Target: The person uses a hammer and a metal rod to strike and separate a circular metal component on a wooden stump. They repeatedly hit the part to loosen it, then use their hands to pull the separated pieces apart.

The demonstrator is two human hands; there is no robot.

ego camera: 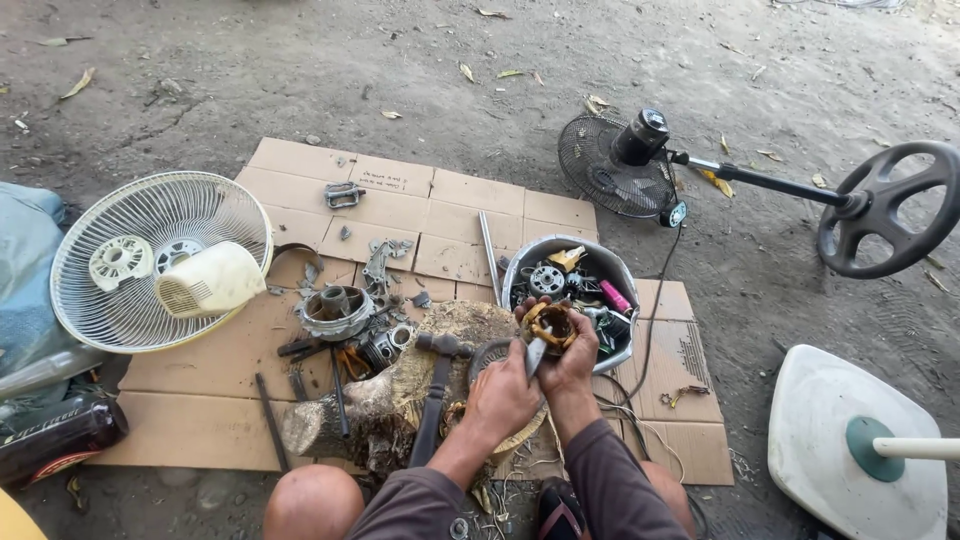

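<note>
**Two hands, one motor coil, mid-strip**

You are holding a copper-wound motor coil (551, 326) in your right hand (572, 362), fingers curled round its rim, just over the near edge of the metal basin (528, 256) of loose parts. Your left hand (503, 392) is closing tight on a knife (536, 355), its blade pointing up into the coil. By the look of it, you are cutting or prying the windings free; the next move is calling for a firm grip on the coil and the blade working away from your fingers.

Lying around you:
- a hammer (435, 390) resting on a tree stump (390, 400) just left of your hands
- a motor housing (335, 312) and small tools beside it
- a white fan guard (150, 260) holding a cream cover
- a black fan (640, 160) on its stand, well apart

Everything is sitting on flattened cardboard (400, 200) spread over bare dirt outdoors.
</note>
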